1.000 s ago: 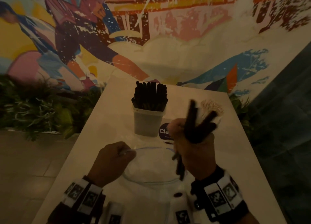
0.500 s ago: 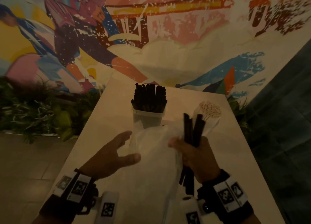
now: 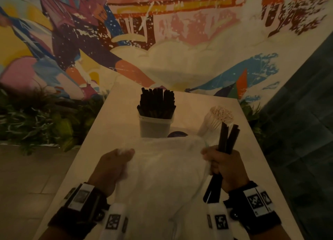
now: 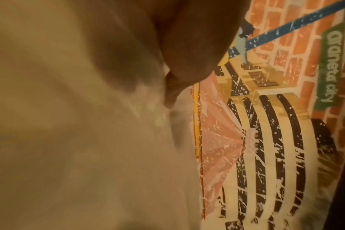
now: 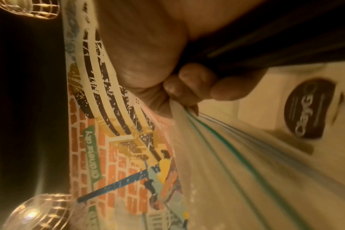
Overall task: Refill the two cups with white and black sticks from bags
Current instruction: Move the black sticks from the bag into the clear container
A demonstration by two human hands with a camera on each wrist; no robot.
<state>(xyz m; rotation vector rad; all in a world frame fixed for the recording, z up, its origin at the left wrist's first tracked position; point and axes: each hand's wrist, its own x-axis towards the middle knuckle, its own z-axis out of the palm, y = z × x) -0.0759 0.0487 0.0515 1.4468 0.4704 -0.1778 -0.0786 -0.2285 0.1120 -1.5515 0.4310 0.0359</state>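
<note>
Overhead, the left hand (image 3: pixel 115 167) grips one edge of the clear plastic bag (image 3: pixel 167 171) above the white bench (image 3: pixel 122 113); the right hand (image 3: pixel 227 167) clutches black sticks (image 3: pixel 228 137) and the other edge. Only the right wrist view shows fingers (image 5: pixel 187 87) pinching the bag's green-lined rim.

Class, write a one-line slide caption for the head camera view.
Both hands hold a clear bag; right hand also grips black sticks near a full cup.
</note>
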